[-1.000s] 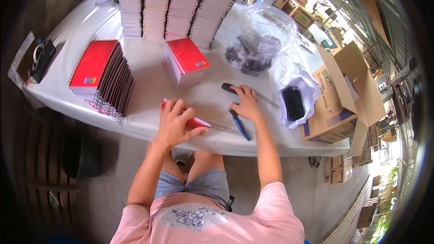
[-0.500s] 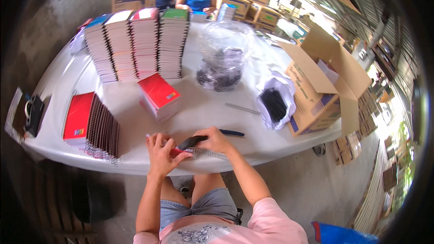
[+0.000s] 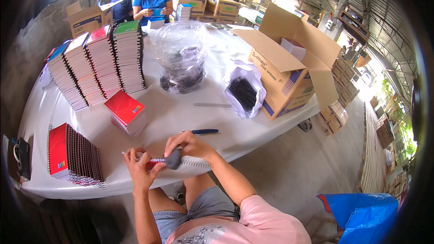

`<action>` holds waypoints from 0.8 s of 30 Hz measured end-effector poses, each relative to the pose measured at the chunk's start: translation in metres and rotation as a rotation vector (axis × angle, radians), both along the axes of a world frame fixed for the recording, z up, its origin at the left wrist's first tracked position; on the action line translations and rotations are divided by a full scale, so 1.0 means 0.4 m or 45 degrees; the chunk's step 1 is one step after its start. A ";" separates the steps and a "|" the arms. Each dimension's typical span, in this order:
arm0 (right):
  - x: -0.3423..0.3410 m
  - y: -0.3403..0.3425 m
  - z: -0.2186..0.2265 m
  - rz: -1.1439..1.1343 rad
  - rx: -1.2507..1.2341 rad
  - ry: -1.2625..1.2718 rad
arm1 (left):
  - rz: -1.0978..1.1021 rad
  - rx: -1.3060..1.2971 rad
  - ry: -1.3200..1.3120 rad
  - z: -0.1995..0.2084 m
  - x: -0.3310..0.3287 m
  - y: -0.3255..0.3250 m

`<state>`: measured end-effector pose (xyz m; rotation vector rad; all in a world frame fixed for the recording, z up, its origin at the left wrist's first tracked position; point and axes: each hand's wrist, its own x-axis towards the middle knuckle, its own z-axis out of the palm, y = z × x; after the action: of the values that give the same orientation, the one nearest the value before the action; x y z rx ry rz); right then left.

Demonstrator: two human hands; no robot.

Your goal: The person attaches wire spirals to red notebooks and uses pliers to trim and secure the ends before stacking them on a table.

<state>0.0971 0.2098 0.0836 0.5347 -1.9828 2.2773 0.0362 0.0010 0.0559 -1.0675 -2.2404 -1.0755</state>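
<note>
Two hands meet at the near edge of the white surface (image 3: 172, 113) in my head view, at about six o'clock in the picture. My left hand (image 3: 140, 167) has its grip closed on a red notebook (image 3: 153, 162), thumb on top and fingers curled under, so most of the cover is hidden. My right hand (image 3: 187, 144) has its grip wrapped round a dark tool (image 3: 173, 159), which is pressed against the notebook's end. A wire spiral (image 3: 195, 163) runs out from there toward three o'clock, lying along the edge of the surface.

As I judge it, the step in hand is the work on the end of that spiral where it leaves the notebook. I cannot tell whether the tool's tip actually bites the wire. Whatever comes after calls for the left grip to keep the notebook from twisting while the tool stays square on the wire end.

Around the hands: a blue pen (image 3: 204, 131) just beyond them at one o'clock, a loose coil (image 3: 212, 105) farther out, a small red stack (image 3: 125, 110) at eleven o'clock, and a row of bound notebooks (image 3: 74, 153) standing on edge at nine o'clock. A white bag of black coils (image 3: 244, 92) leans against an open cardboard box (image 3: 289, 72) at two o'clock
</note>
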 end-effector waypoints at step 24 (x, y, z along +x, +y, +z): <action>-0.074 -0.029 -0.040 -0.238 0.279 0.079 | 0.013 0.207 -0.130 -0.041 -0.061 -0.022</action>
<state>0.0675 0.1983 0.0674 0.4100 -2.1642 1.9275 0.0119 -0.0077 0.0393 -0.9519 -2.1891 -1.3097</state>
